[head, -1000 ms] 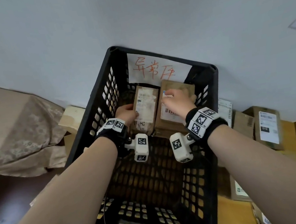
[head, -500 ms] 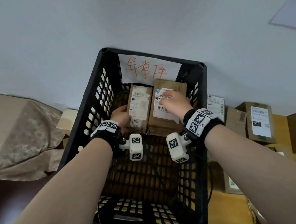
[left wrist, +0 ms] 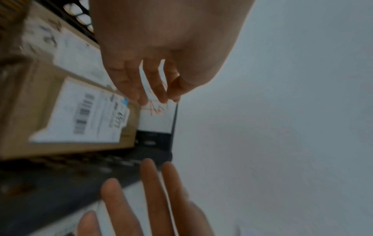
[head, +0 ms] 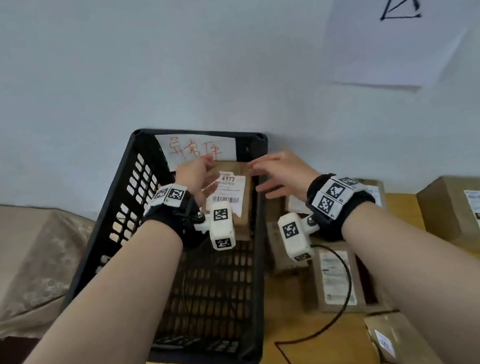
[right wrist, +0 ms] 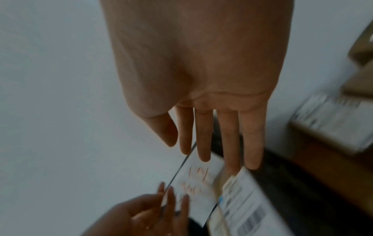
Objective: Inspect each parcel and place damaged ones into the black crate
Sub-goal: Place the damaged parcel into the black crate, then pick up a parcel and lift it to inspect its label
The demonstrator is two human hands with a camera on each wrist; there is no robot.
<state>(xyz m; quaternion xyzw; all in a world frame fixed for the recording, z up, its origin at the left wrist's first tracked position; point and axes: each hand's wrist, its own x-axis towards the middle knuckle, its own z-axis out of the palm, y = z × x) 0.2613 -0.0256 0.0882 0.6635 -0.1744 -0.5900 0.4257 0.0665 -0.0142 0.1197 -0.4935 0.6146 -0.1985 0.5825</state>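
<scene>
Both hands lifted off, left hand (head: 192,175) and right hand (head: 281,172) empty above parcel (head: 236,195) in black crate (head: 129,198)

The right hand (right wrist: 201,79) reaches out flat, fingers (right wrist: 251,143) straight, over the far edge of the black crate (right wrist: 282,183).

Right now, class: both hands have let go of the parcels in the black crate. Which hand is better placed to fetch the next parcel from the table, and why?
The right hand. It hangs open at the black crate's right rim, nearest the parcels on the table. The left hand, empty, is over the crate.
</scene>
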